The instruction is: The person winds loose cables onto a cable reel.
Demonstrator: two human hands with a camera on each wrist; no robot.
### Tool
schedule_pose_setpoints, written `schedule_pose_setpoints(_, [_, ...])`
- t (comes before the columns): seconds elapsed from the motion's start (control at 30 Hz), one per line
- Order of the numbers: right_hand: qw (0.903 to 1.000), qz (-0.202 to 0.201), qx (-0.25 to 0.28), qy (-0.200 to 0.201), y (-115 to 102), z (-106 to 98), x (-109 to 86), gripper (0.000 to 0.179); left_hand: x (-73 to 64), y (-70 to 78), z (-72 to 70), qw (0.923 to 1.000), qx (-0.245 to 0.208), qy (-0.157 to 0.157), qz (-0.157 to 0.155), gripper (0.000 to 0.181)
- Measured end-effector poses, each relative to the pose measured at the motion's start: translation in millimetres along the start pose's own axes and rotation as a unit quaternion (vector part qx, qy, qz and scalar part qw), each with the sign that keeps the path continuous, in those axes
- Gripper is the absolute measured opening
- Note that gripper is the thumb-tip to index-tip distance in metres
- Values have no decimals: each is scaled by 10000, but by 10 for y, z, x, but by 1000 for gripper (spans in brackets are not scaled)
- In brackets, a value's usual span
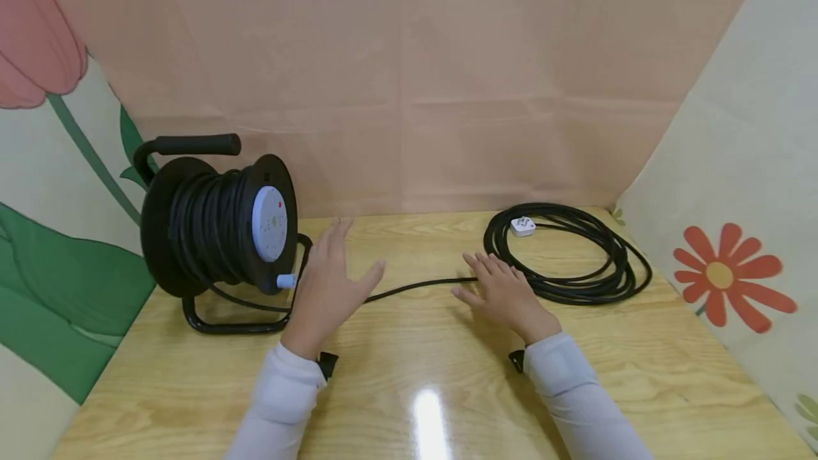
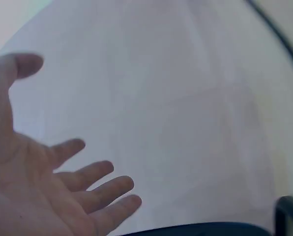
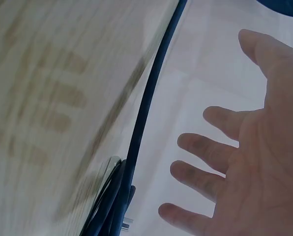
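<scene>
A wide pinkish-beige cloth backdrop (image 1: 396, 77) hangs behind a pale yellow wood-grain table (image 1: 396, 353). White panels printed with plants flank it: a pink tulip (image 1: 35, 41) with green leaves on the left, a red-orange flower (image 1: 735, 279) on the right. On the table's left side, upright on a bent black tubular frame with a grip on top, stands a black cable reel (image 1: 214, 229), its drum wound thick with black cable. On the right side, toward the back, lies a loose oval coil of black cable (image 1: 588, 297).

Two bare hands in pale long sleeves reach in from the near edge. The left hand (image 1: 329, 286) is spread — thumb well out, fingers slightly apart — and grips nothing; it is nearest the reel, just beside its frame. The right hand (image 1: 508, 297) is spread too, fingers parted and palm free, raised above the table at the coil's near left edge.

A single black strand (image 1: 415, 286) runs between reel and coil, passing behind both hands in the head view. Smaller still are the reel's round pale-blue socket face (image 1: 269, 224), a white plug (image 1: 522, 226) inside the coil's far left edge, and a light-blue knob (image 1: 287, 280) on the reel.
</scene>
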State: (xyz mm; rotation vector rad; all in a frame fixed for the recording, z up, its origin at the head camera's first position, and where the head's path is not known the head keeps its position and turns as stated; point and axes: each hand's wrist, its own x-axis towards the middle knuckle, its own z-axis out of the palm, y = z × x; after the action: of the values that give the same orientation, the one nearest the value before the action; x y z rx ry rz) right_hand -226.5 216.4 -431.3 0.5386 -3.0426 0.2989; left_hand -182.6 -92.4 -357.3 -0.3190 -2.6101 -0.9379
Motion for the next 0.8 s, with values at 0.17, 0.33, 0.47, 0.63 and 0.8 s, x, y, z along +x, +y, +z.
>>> schedule_pose_setpoints(0.17, [10000, -61, -3, 71, 24, -27, -6, 81, -77, 55, -511, 9843, -1558, 819, 101, 71])
schedule_pose_setpoints(0.33, [9999, -24, 0, 128, 70, -22, -37, 80, -114, 54, -903, 9221, -3557, 1492, 303, 63])
schedule_pose_setpoints(0.47, [9998, -100, -33, 148, 111, 20, -93, 83, -88, 26, -1079, 8595, -4769, 1837, 89, 57])
schedule_pose_setpoints(0.63, [9980, -530, -7, 330, 148, 45, -207, 83, 21, -144, -1240, 7850, -5782, 2219, -132, 49])
schedule_pose_setpoints(0.8, [9943, -946, -237, 442, 223, 26, -316, 81, 193, -327, -1350, 7237, -6530, 2142, -630, 55])
